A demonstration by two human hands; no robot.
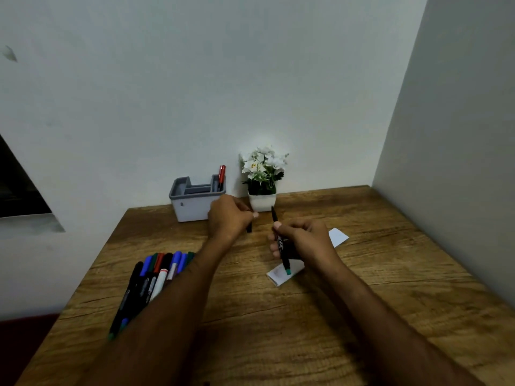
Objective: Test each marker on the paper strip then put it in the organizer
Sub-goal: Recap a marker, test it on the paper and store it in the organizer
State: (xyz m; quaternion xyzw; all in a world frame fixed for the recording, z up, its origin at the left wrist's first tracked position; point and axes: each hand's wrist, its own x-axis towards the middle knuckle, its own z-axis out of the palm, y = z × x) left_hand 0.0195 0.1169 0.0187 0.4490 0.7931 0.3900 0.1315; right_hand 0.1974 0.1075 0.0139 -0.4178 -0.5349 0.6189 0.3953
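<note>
**Head view: marker uncapped, ready for test stroke**

Head camera shows both hands over the table (pixel 278 330), between the organizer (pixel 195 203) and the paper strip (pixel 284 274).

**Right hand.** The right hand (pixel 302 240) grips a dark marker (pixel 281 243) mid-barrel, fingers curled round it. The tip points up and away; the green rear end hangs just above the near part of the strip.

**Left hand.** The left hand (pixel 228 215) pinches a small dark piece, judged to be the cap (pixel 249 227), fingers curled narrow. Cap and tip are apart.

**Other items.** One red marker (pixel 221 176) stands in the organizer's right rear compartment. A pile of markers (pixel 156 277) lies at the left, partly behind the left forearm. A potted plant (pixel 262 179) stands just beside the organizer.

**Handling (judgement).**
- The marker is light and rigid; a mid-barrel hold gives the best control.
- The smooth plastic may slip, so keep the pinch firm.
- The tip faces away from the strip and must be turned down before a stroke.
- The strip is thin and light, and may slide under the tip; hold it down if it moves.
- The cap is small; keep it in hand for refitting.
</note>
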